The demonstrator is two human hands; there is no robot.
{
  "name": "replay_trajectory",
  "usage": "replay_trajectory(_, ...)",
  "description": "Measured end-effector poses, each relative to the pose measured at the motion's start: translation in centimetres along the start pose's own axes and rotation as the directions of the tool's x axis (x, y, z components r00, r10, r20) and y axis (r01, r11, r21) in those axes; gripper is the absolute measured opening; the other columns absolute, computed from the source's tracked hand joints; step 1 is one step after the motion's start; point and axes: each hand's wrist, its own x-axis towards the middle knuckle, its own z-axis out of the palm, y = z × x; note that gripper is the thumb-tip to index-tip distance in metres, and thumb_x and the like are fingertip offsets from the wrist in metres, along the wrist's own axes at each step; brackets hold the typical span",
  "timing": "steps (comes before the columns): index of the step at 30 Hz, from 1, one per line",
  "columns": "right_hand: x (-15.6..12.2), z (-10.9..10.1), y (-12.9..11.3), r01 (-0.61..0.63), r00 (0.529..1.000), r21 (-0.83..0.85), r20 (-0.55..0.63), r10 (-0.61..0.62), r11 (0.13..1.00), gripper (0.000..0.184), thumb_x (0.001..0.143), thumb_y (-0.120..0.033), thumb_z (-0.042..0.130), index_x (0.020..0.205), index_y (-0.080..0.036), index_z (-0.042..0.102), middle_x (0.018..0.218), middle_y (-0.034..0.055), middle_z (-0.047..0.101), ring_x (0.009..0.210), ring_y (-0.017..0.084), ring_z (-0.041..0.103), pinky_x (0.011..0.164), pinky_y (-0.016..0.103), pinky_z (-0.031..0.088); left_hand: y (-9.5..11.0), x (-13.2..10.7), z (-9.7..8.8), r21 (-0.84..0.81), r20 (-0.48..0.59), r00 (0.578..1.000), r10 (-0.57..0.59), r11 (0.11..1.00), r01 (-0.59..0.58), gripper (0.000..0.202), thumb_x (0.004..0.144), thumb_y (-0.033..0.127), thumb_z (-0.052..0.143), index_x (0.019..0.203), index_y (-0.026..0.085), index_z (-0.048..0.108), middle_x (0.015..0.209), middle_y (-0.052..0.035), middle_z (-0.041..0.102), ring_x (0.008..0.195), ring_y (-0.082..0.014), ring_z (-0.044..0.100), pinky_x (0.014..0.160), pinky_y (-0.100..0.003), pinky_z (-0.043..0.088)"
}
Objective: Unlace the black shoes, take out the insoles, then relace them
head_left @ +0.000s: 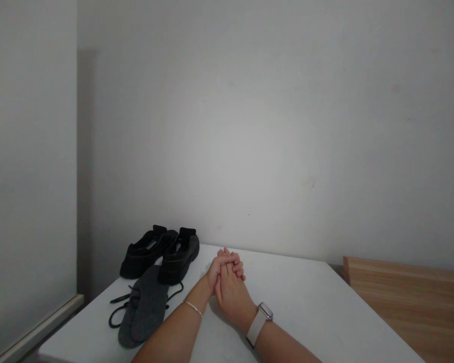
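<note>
My left hand (215,267), with a thin bracelet at the wrist, is closed and folded against my right hand (234,297). The two are clasped above the white table, fingers pressed together, and no object shows between them. A light-banded watch (260,322) is on my right wrist. Left of my hands lies a pair of grey insoles (149,307), one overlapping the other, with black laces (117,313) beside and partly under them. Two black shoes (144,254) stand just behind the insoles; the nearer black shoe (177,259) touches or overlaps their far end.
The white table (287,292) reaches back to a plain grey wall (249,126). A wood-grain panel (408,297) stands beyond the table's right edge. On the left is a pale upright surface (30,151) with a ledge (45,327) along its bottom.
</note>
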Motion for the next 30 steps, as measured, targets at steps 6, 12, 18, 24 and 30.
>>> replay_trajectory(6,0.0,0.0,0.0,0.003,1.000,0.015,0.005,-0.003,1.000,0.065,0.082,-0.008,0.037,0.144,0.000,0.020,0.151,0.0169,0.020,0.140,0.028,0.013,0.113,0.046,0.025,0.0,-0.1,0.1,0.007,-0.034,0.999,-0.005,1.000,0.005,0.017,0.077,0.024,0.058,0.064,0.015,0.052,0.055,0.0023,0.041,0.056,-0.0124,0.047,0.069,-0.030,0.045)
replay_trajectory(12,-0.1,0.2,0.1,0.005,1.000,0.044,-0.013,-0.004,0.999,0.067,0.081,-0.007,0.037,0.145,-0.001,0.018,0.152,0.0157,0.019,0.141,0.028,0.012,0.113,0.047,0.026,0.0,-0.1,0.2,0.004,-0.066,0.998,-0.023,1.000,0.023,0.017,0.074,0.024,0.060,0.063,0.016,0.051,0.054,0.0026,0.041,0.055,-0.0126,0.048,0.068,-0.030,0.045)
replay_trajectory(18,-0.1,0.0,0.1,0.004,1.000,0.048,-0.013,-0.003,0.999,0.066,0.081,-0.008,0.037,0.144,-0.001,0.019,0.151,0.0167,0.020,0.140,0.028,0.013,0.112,0.047,0.027,-0.1,0.0,0.1,0.000,-0.074,0.997,-0.022,1.000,0.022,0.015,0.073,0.022,0.061,0.063,0.015,0.051,0.054,0.0027,0.041,0.055,-0.0126,0.048,0.067,-0.031,0.045)
replay_trajectory(24,0.0,0.1,-0.1,-0.020,1.000,0.034,0.013,0.019,0.999,0.064,0.082,-0.008,0.036,0.143,0.001,0.022,0.151,0.0180,0.021,0.140,0.028,0.015,0.112,0.046,0.027,-0.1,0.0,-0.3,-0.001,-0.067,0.997,-0.035,0.999,0.035,0.015,0.072,0.022,0.060,0.062,0.016,0.051,0.053,0.0026,0.042,0.054,-0.0130,0.048,0.066,-0.031,0.045)
replay_trajectory(30,0.3,-0.5,0.3,-0.027,1.000,0.167,-0.005,0.029,0.986,0.061,0.082,-0.011,0.039,0.141,-0.005,0.029,0.145,0.0177,0.034,0.135,0.027,0.028,0.110,0.045,0.030,-0.4,0.7,-0.9,-0.029,-0.220,0.976,0.004,1.000,-0.011,0.031,0.076,0.043,0.062,0.065,0.015,0.054,0.053,0.0006,0.049,0.054,-0.0155,0.054,0.064,-0.031,0.047)
